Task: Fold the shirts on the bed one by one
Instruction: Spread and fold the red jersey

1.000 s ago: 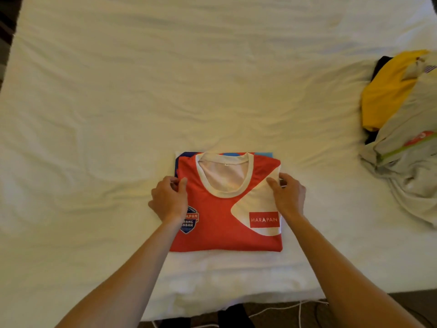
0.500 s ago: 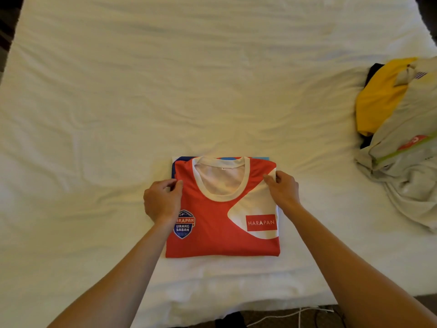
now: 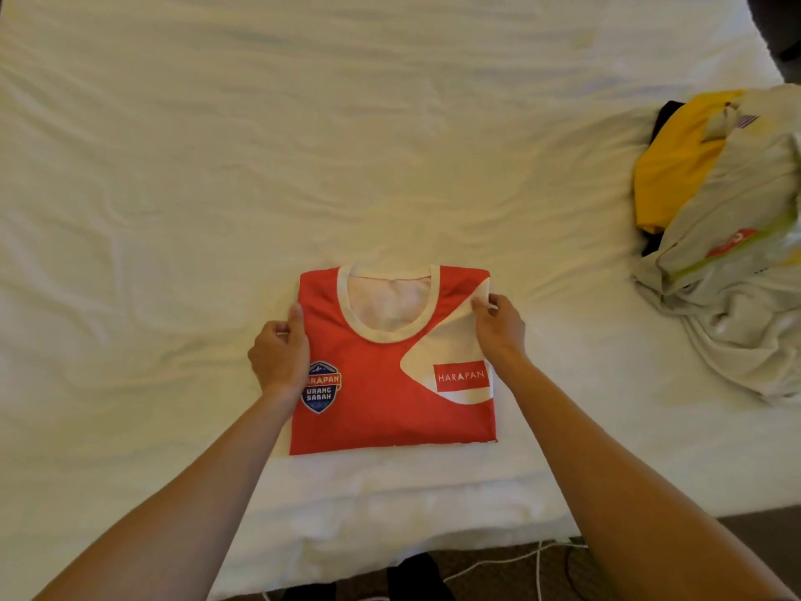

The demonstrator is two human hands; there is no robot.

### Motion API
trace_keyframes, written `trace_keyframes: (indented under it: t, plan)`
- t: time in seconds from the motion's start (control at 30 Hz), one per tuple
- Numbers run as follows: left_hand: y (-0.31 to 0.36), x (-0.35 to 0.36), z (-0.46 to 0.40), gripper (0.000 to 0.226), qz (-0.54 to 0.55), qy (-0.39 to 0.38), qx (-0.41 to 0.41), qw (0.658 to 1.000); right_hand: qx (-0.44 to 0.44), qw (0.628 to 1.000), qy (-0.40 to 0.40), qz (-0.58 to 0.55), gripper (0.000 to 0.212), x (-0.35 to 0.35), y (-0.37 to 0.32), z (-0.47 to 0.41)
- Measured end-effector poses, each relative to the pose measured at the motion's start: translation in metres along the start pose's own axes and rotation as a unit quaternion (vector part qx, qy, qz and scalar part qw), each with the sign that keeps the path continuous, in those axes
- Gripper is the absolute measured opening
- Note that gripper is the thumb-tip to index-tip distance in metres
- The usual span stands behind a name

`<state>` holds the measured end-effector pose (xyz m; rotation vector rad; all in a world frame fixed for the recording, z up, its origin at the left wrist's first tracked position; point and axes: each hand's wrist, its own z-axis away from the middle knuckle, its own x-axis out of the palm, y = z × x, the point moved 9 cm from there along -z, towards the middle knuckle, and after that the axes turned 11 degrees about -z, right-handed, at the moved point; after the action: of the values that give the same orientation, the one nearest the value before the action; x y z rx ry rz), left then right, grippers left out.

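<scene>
Red polyester-looking jersey [image 3: 390, 383], folded into a neat rectangle with its white collar uppermost, lies near the front edge of the bed [image 3: 216, 167]. The left hand [image 3: 279, 355] pinches the shirt's left side, thumb on top; the right hand [image 3: 498, 329] is closed on the upper right corner. Thin, soft and probably slippery, the fabric would likely slump unless lifted by both sides together. A heap of unfolded shirts [image 3: 728, 236], yellow, grey and dark, waits at the bed's right edge on the wrinkled white sheet.
</scene>
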<state>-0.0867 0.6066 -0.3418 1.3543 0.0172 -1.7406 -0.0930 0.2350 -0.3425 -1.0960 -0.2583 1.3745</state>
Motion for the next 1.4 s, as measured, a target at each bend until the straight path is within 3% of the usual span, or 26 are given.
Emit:
trace_keyframes:
  t: [0.1,0.23,0.37,0.43,0.6,0.73,1.0,1.1,1.23,1.4]
  plan:
    - [-0.013,-0.003,0.015,0.058,-0.051,-0.01,0.021,0.998,-0.001,1.0,0.018,0.019,0.032,-0.012,0.029,0.026]
    - [-0.03,-0.003,0.042,0.04,-0.147,0.01,0.073,0.986,-0.013,0.995,0.029,0.091,0.036,-0.029,0.058,0.06]
    - [-0.024,-0.011,0.059,0.029,-0.098,0.063,0.138,0.984,-0.058,0.992,0.037,0.104,0.038,-0.034,0.063,0.066]
    - [-0.031,-0.013,0.057,0.03,-0.065,0.066,0.124,0.988,-0.047,0.994,0.055,0.076,0.036,-0.038,0.067,0.066]
    - [-0.05,0.003,0.052,0.038,-0.114,0.002,0.063,0.992,0.005,0.991,0.078,0.105,0.038,-0.036,0.079,0.069]
    - [-0.052,-0.014,0.046,0.051,-0.187,0.037,0.033,0.981,-0.03,0.985,0.107,0.132,0.031,-0.035,0.065,0.076]
    - [0.011,-0.006,0.001,0.049,-0.121,0.055,0.073,0.988,-0.054,0.991,0.096,0.076,0.058,-0.009,0.005,0.014]
    - [0.035,0.001,-0.024,0.045,-0.057,0.033,0.075,0.995,-0.059,0.991,0.083,0.091,0.044,0.001,-0.022,-0.013]
    - [0.047,0.006,-0.044,0.013,-0.013,0.003,0.072,0.997,-0.045,0.997,0.063,0.033,0.007,-0.004,-0.031,-0.028]
    - [0.046,-0.003,-0.039,0.014,0.07,0.021,0.095,0.993,-0.092,0.994,0.066,-0.003,0.017,-0.01,-0.04,-0.024]
